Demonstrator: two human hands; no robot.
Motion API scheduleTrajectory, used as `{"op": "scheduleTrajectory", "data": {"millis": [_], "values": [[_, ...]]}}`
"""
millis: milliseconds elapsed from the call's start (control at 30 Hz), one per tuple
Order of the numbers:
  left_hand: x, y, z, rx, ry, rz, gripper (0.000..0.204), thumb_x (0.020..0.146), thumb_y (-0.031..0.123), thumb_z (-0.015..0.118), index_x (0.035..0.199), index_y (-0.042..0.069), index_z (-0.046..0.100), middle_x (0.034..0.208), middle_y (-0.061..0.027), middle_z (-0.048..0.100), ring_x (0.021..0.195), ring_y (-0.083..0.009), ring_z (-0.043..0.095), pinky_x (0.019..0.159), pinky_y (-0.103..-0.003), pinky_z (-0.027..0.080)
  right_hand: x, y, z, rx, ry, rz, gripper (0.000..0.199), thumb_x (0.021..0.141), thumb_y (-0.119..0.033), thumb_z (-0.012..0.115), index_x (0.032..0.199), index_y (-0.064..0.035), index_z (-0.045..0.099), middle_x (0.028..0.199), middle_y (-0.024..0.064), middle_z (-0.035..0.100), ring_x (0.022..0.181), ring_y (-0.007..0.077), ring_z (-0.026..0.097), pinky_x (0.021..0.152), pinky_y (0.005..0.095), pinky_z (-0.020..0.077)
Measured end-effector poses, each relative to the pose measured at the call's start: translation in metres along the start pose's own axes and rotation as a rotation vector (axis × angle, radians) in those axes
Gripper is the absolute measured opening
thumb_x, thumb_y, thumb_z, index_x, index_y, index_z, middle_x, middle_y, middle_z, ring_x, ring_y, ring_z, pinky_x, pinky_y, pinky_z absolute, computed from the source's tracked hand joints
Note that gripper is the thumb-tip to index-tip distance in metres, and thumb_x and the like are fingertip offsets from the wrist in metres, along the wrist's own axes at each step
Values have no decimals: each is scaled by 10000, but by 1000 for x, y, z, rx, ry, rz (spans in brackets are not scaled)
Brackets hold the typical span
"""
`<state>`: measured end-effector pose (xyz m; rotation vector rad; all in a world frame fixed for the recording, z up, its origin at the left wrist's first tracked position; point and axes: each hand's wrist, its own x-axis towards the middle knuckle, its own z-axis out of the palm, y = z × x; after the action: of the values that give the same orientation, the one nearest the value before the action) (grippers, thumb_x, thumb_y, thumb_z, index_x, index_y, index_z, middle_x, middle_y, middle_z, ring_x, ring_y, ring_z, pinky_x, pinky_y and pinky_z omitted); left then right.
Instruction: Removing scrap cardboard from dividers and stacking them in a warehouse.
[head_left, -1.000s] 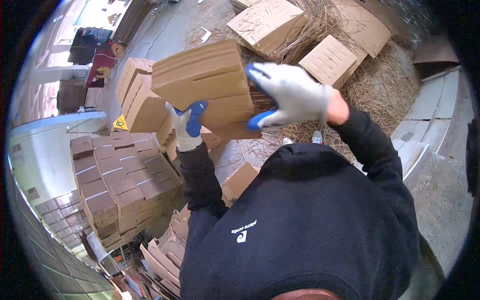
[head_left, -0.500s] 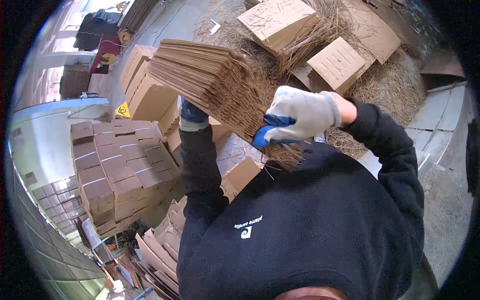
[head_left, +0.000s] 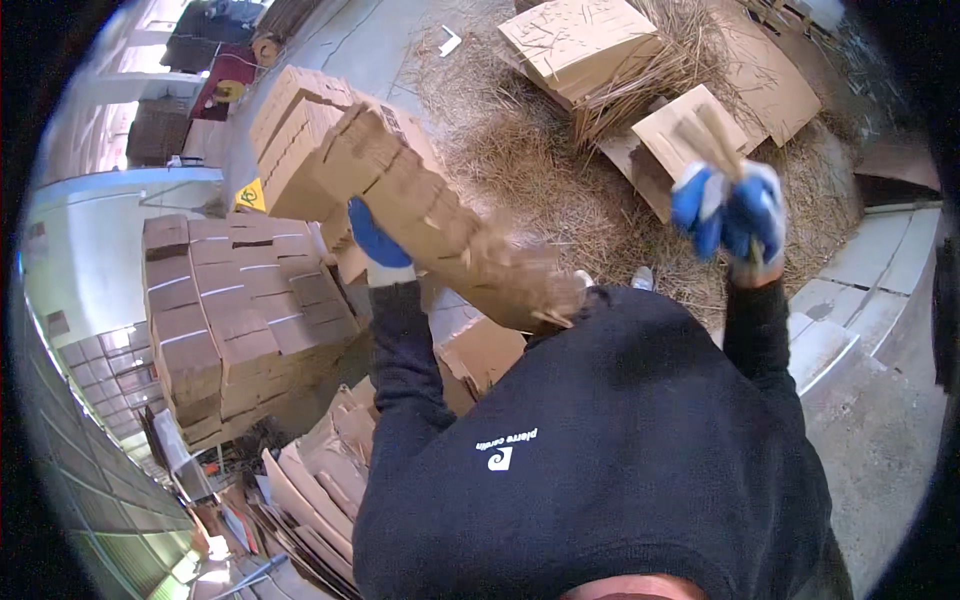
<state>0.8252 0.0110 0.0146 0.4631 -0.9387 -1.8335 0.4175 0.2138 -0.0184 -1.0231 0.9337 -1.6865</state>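
My left hand (head_left: 380, 237), in a blue and white work glove, presses against the side of a stack of brown cardboard sheets (head_left: 415, 205) and holds it up at a slant. The stack's near end, close to my chest, is ragged and smeared by motion. Well off to the right, my right hand (head_left: 732, 212), gloved the same way, is closed round a thin bundle of tan strips (head_left: 712, 140), which looks like cardboard scrap but is blurred. Part of my left hand is hidden by the stack.
Cardboard scrap strips (head_left: 530, 180) litter the floor ahead. Beyond stand a scrap-covered cardboard stack (head_left: 585, 45) and a flat cardboard piece (head_left: 690, 125). Cut cardboard stacks (head_left: 290, 150) stand behind my left hand. Strapped bundles (head_left: 235, 300) are piled at left, and loose sheets (head_left: 310, 480) lean below.
My right hand has left the near end of the stack and swung right with strips in it. The stack has turned in my left hand, showing a different side.
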Motion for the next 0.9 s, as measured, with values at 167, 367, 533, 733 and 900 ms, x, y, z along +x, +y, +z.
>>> {"op": "scheduleTrajectory", "data": {"millis": [167,367,533,733,900], "values": [[0,-9,-5,346,363,65,564,970,410,542,1376,24,477,1325,-144,562,1158,-283,582,1005,-444,470,45,-16,8,-645,-352,302,369,988,-283,497,1027,41,669,865,130,705,683,171,660,631,262,502],[10,2,79,864,266,177,299,856,160,730,1095,-6,665,1011,-51,690,912,-124,637,829,-281,509,66,-4,89,-952,-324,-357,537,796,-451,765,1106,-34,628,1091,159,666,991,313,660,842,356,535],[10,3,105,918,177,211,275,857,171,724,1055,-14,679,961,-39,692,879,-113,631,774,-263,497,74,9,120,-1037,-418,-429,293,861,-343,682,799,-66,609,740,127,613,712,346,626,629,424,502],[12,-13,90,681,258,139,262,853,130,728,1058,-24,673,962,-55,695,850,-130,662,775,-281,532,77,-8,107,-821,-741,-321,229,914,-235,602,908,-8,628,788,171,635,720,375,619,661,415,504],[12,-3,67,611,231,77,357,902,192,674,1180,-23,612,1081,-99,673,937,-187,666,837,-328,536,72,-4,64,-703,-708,-106,199,938,-160,536,985,3,642,850,195,654,767,356,632,724,396,511]]}}
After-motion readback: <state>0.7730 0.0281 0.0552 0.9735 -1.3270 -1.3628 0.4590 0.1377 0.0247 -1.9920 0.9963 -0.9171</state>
